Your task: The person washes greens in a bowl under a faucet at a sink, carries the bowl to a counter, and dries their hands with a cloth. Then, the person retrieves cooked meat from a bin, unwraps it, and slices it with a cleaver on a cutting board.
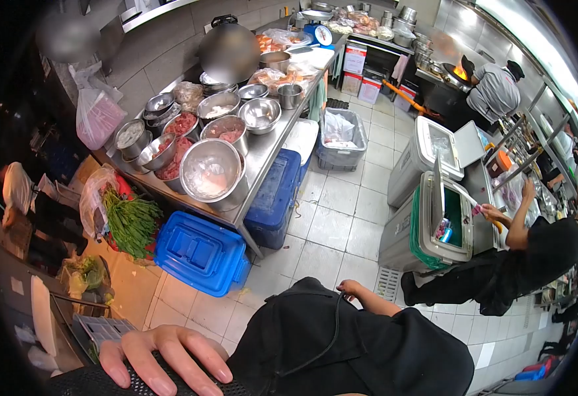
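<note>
The left hand (163, 360) lay, fingers loosely spread, on black mesh (87, 381); the right hand (351, 288) was curled, its hold untellable. A bump could have tipped the large bowl (211, 168) off the table's (263, 155) near corner.

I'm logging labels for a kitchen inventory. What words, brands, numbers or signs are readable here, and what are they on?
No text can be read with certainty.
Blue scale: any dial figures are too small to read.
Red-and-white boxes at the back: any print is too small and blurred to read.
</note>
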Motion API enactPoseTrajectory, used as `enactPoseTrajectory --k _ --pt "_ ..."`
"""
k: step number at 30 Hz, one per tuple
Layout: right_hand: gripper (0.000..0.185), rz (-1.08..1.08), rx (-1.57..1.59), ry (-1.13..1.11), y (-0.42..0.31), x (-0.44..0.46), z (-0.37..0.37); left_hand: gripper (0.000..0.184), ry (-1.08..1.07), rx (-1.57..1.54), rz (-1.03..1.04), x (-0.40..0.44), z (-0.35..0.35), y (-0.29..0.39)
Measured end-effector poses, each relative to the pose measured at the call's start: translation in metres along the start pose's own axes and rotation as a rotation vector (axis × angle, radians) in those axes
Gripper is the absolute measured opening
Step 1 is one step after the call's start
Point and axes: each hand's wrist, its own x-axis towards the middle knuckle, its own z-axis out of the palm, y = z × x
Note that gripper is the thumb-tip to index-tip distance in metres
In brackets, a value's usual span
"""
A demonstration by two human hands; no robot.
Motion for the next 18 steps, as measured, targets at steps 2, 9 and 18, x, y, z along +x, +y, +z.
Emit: enactPoseTrajectory --k 2,9,18 --pt "0.042 0.005 0.001 0.003 0.0 0.0 0.0 0.042 0.011 0.009 0.004 0.0 0.0 0.0" --pt "0.042 0.004 0.005 0.005 0.001 0.001 0.001 0.042 -0.004 0.011 0.009 0.002 -0.001 0.005" --pt "0.043 0.01 0.008 0.007 0.003 0.0 0.002 0.042 -0.011 0.0 -0.005 0.0 -0.005 0.004"
